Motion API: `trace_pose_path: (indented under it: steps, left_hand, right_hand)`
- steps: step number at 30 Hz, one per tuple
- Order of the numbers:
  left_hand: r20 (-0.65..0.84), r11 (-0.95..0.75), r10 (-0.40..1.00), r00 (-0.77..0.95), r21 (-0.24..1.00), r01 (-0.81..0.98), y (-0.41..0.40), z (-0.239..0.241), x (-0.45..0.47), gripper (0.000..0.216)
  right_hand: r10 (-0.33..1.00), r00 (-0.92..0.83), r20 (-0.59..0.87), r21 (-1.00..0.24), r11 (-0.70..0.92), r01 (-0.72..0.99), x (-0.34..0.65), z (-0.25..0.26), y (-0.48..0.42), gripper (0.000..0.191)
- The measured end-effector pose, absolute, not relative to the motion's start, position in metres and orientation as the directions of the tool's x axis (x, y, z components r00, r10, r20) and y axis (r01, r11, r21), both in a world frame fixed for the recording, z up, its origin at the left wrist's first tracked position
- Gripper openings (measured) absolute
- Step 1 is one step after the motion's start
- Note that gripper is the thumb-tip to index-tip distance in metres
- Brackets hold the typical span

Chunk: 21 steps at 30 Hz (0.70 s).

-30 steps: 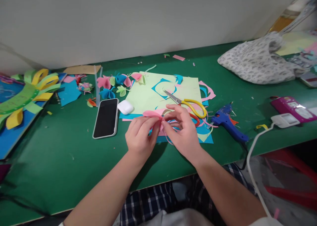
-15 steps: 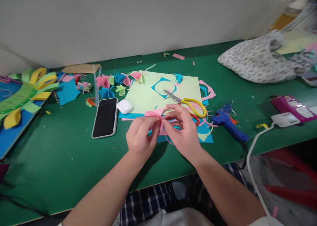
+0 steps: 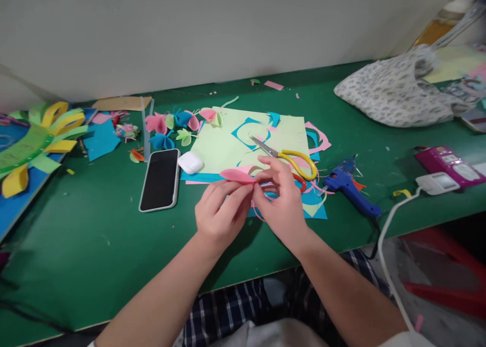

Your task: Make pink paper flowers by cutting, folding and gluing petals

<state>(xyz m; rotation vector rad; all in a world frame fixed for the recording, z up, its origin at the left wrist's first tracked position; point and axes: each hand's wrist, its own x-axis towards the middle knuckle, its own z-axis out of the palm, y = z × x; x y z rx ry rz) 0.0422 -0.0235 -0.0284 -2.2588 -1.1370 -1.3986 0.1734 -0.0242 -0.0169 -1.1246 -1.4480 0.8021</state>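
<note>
Pinching pink paper (image 3: pixel 236 176) between fingers (image 3: pixel 237 198)

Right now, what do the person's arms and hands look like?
The left hand and right hand are bare: I see no gloves, rings, watch or bracelet. The left forearm and right forearm are bare too, with a bit of pale sleeve showing at the picture's bottom edge.

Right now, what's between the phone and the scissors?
In the head view, a small white case, then mostly pale green paper.
</note>
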Motion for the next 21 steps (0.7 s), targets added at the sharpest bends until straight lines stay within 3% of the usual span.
trace_pose_path:
  steps: [6, 11, 14, 17, 21]
  left_hand:
    - [0.873, -0.746, 0.459, 0.167, 0.276, 0.606, -0.028, -0.023, 0.037, 0.026]
    - [0.759, -0.649, 0.646, -0.076, 0.599, 0.468, -0.025, -0.032, 0.037, 0.037]
    - [0.642, -0.603, 0.766, -0.039, 0.738, 0.303, -0.024, -0.034, 0.04, 0.045]
    - [0.616, -0.609, 0.786, 0.044, 0.762, 0.219, -0.024, -0.034, 0.04, 0.05]
    - [0.617, -0.593, 0.787, 0.01, 0.751, 0.29, -0.027, -0.036, 0.041, 0.055]
  right_hand:
    - [0.978, 0.093, 0.187, -0.982, 0.185, 0.029, 0.178, -0.012, -0.02, 0.048]
    - [0.986, 0.085, 0.142, -0.988, 0.147, -0.05, 0.182, -0.01, -0.018, 0.05]
    - [0.986, 0.079, 0.148, -0.986, 0.153, -0.062, 0.182, -0.009, -0.017, 0.051]
    - [0.986, 0.084, 0.141, -0.986, 0.147, -0.075, 0.182, -0.008, -0.017, 0.052]
    - [0.985, 0.086, 0.147, -0.986, 0.153, -0.068, 0.181, -0.01, -0.018, 0.052]
